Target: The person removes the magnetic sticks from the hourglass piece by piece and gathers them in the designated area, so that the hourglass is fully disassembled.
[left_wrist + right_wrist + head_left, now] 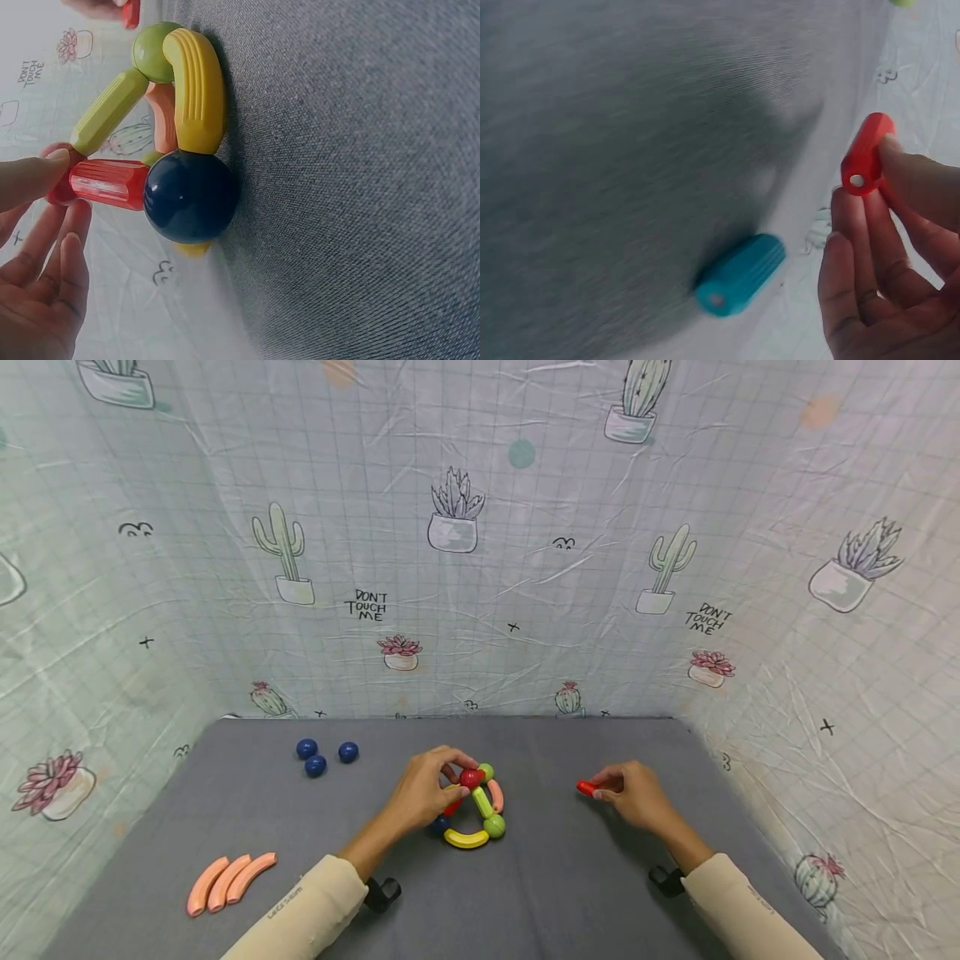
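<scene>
My left hand (426, 785) pinches a red ball (470, 778) between thumb and fingers. That ball tops a frame of magnetic balls and rods on the table. A light green rod (482, 802) slopes from it to a green ball (494, 826), and a red rod (111, 184) runs to a dark blue ball (192, 196). Around the base lie a yellow curved rod (467, 839) and a pink curved rod (496, 796). To the right, my right hand (637, 795) pinches a short red rod (867, 154) by its side, above the table.
A teal rod (741, 275) lies on the table near the right hand. Several dark blue balls (315, 766) sit at the back left. Three pink curved rods (227, 882) lie side by side at the front left. A printed curtain (480, 577) stands behind the grey table (555, 885).
</scene>
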Demonstrator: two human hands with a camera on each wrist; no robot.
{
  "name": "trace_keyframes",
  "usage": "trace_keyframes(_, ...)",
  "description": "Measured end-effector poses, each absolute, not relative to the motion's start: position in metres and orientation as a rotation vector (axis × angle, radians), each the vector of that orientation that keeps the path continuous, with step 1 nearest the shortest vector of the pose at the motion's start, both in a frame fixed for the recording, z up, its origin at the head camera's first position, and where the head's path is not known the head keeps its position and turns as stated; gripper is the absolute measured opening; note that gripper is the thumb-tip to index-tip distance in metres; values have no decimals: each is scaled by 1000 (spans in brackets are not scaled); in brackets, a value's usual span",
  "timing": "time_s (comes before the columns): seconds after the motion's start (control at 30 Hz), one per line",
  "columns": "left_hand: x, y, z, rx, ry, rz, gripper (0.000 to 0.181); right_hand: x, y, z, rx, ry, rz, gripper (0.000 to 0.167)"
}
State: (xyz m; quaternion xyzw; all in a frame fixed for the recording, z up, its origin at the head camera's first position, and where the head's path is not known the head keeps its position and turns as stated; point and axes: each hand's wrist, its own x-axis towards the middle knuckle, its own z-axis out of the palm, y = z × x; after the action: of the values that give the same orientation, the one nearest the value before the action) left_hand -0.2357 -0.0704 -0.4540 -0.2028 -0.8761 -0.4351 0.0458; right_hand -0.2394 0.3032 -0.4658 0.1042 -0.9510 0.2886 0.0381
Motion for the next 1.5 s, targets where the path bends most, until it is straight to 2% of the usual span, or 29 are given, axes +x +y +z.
trace_keyframes(0.3,-238,-70,-455,-688,-2725,-1258,40,-221,321,-472,203,-2972,791,9)
trace_keyframes(0.73,-239,-69,-456,-724,-2761,-1201,38,-216,320,-470,192,-2923,720,13)
trace_keyframes(1.1,-244,-77,-447,-902,-2801,-967,39,-223,244,-457,370,-2800,1155,25)
trace_keyframes(1.5,-248,-76,-442,-932,-2786,-902,33,-239,169,-464,606,-2731,1520,41)
